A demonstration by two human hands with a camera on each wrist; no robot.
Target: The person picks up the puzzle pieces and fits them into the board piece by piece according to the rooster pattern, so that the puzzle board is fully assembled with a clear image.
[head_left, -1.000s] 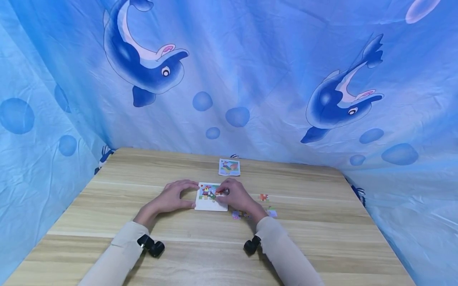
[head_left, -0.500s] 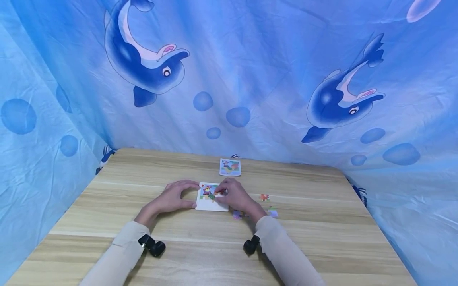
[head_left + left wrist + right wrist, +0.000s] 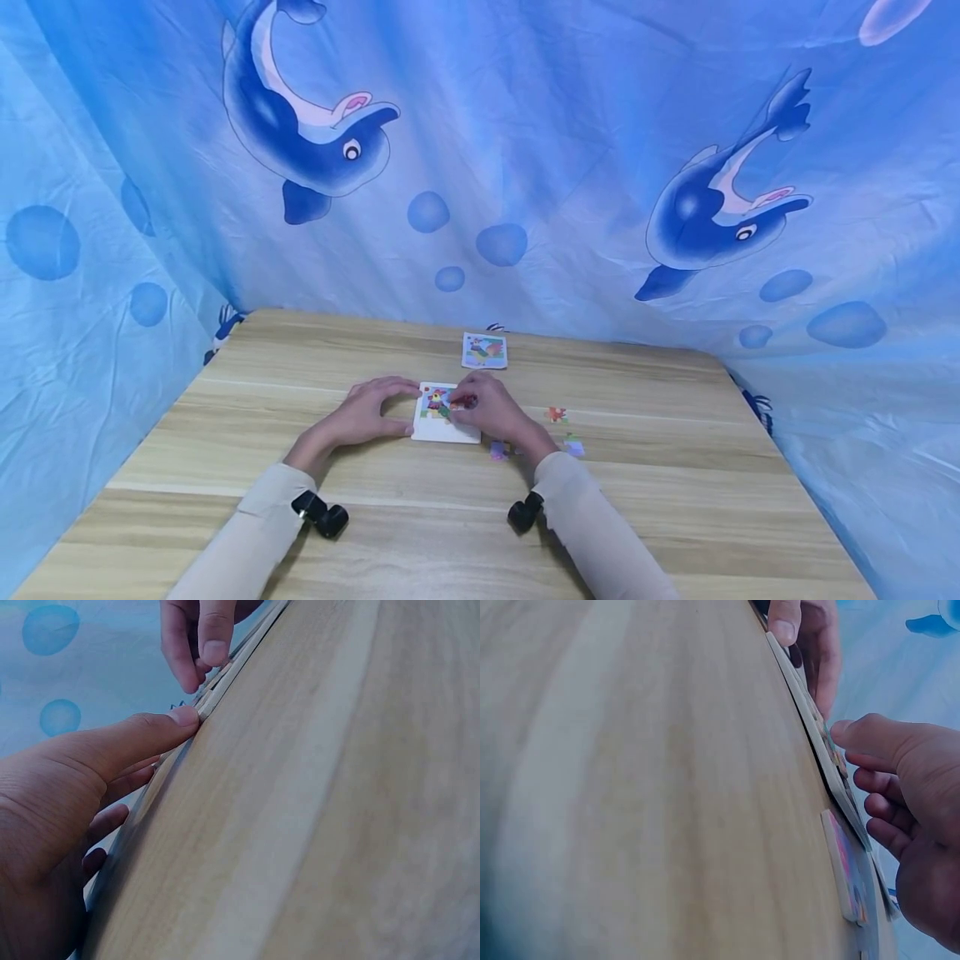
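Observation:
A white puzzle tray [image 3: 442,432] lies on the table, with a colourful picture partly assembled in its upper area. My left hand [image 3: 366,413] grips the tray's left side, thumb at the lower corner and fingers at the upper one. In the left wrist view the thumb [image 3: 161,736] presses against the tray's thin edge [image 3: 244,660]. Over the tray's right part, my right hand [image 3: 491,407] pinches a small puzzle piece between thumb and fingertips, mostly hidden by them. From the right wrist view, that thumb [image 3: 877,739] is close above the pieces in the tray.
Behind the tray lies a picture card [image 3: 484,351] of a rooster. Loose puzzle pieces sit to the right: an orange one [image 3: 557,414], a pale purple one [image 3: 574,448] and another purple one [image 3: 498,451] beside my right wrist. A blue dolphin curtain [image 3: 570,167] hangs behind the table.
My right fingers shift slightly over the tray while keeping their pinch. The left hand keeps its hold on the tray's side. The whole head view has drifted a little.

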